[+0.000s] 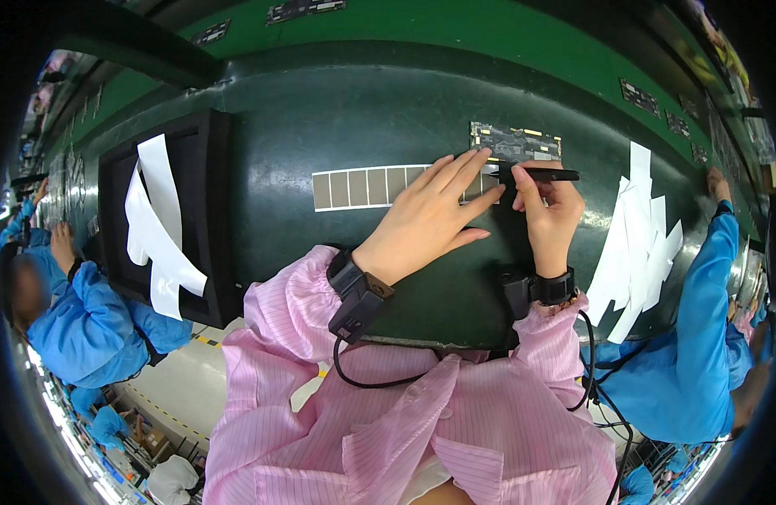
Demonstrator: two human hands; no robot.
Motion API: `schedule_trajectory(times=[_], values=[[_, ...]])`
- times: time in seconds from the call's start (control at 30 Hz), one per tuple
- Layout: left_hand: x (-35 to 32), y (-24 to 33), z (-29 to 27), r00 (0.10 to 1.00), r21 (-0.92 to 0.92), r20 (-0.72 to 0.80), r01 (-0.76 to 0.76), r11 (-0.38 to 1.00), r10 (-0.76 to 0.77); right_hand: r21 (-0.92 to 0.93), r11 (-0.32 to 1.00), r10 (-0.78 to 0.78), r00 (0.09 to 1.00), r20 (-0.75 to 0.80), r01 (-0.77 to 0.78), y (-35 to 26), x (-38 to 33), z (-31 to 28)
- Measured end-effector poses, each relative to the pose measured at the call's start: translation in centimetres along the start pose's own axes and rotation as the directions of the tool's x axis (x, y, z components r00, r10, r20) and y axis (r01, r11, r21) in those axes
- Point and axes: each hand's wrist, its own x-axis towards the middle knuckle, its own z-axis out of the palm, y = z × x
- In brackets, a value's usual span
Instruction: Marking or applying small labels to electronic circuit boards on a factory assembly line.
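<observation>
A white backing strip with a row of grey-brown rectangular stickers (357,188) lies across the green work surface. My left hand (438,204) rests flat over the strip's right part, its fingers stretched out and covering several stickers. At the strip's right end, my right hand (553,206) is closed around slim black tweezers (552,174), whose tips point left toward the last sticker, near my left fingertips. Just beyond both hands sits a dark circuit board (516,143) with gold-coloured contacts. My fingers partly hide its lower edge.
White paper strips (159,215) lie in a black foam tray (219,194) on the left. More white strips (636,240) are heaped at right. Circuit boards (640,97) lie on the green belt beyond. Co-workers in blue (93,311) sit on both sides; cables hang from my wrist devices.
</observation>
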Motion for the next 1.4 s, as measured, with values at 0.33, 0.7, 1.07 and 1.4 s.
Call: schedule_trajectory(times=[0.33,0.7,1.07,1.4], values=[[0.1,0.0,0.0,1.0,-0.001,0.003,0.0,1.0,0.0,0.011,1.0,0.002,1.0,-0.014,-0.002,0.1,0.0,0.1],[-0.1,0.3,-0.3,1.0,0.029,0.028,-0.007,1.0,0.006,0.307,0.951,0.059,0.996,-0.071,-0.034,0.2,2.5,-0.7],[0.3,1.0,0.2,0.998,0.091,-0.016,0.062,0.994,-0.061,0.27,0.959,0.102,0.994,-0.049,-0.085,0.0,3.5,1.3],[0.5,0.9,0.4,0.996,0.076,-0.039,0.081,0.994,-0.079,0.222,0.974,0.07,0.993,-0.096,-0.047,-0.2,2.4,1.5]])
